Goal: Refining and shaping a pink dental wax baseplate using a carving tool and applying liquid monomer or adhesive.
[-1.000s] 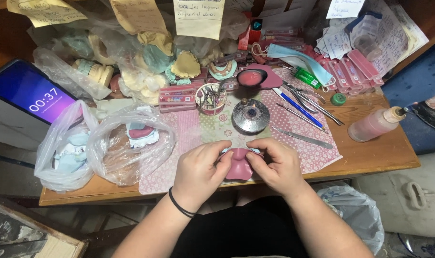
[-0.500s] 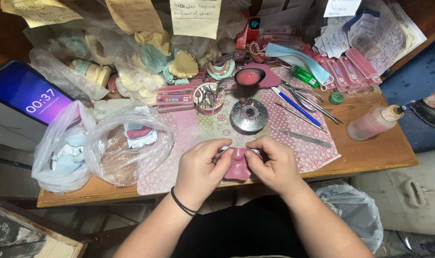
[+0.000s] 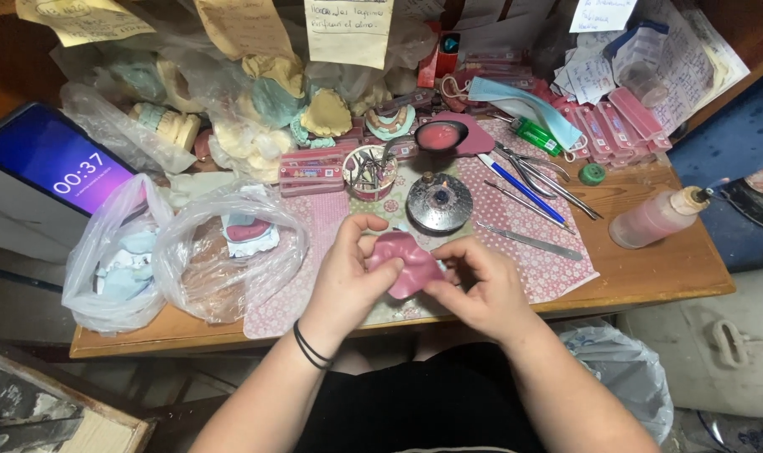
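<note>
Both of my hands pinch a soft pink wax sheet (image 3: 405, 263) just above the near edge of the wooden desk (image 3: 666, 268). My left hand (image 3: 348, 273) grips its left side, thumb on top. My right hand (image 3: 480, 285) holds its right edge with thumb and fingers. The sheet is bent and folded between them. A black band circles my left wrist. Right behind the sheet stands a round metal burner (image 3: 439, 202) on a pink patterned mat (image 3: 549, 260).
Clear plastic bags (image 3: 180, 252) with dental casts lie at the left. A phone (image 3: 50, 164) showing a timer leans at far left. Metal tools and a blue pen (image 3: 524, 189) lie right of the burner. A pink squeeze bottle (image 3: 654, 218) stands at right. Plaster casts crowd the back.
The pink sheet was lifted and turned between my hands; it now shows wider and more folded. My thumbs moved onto its top.
</note>
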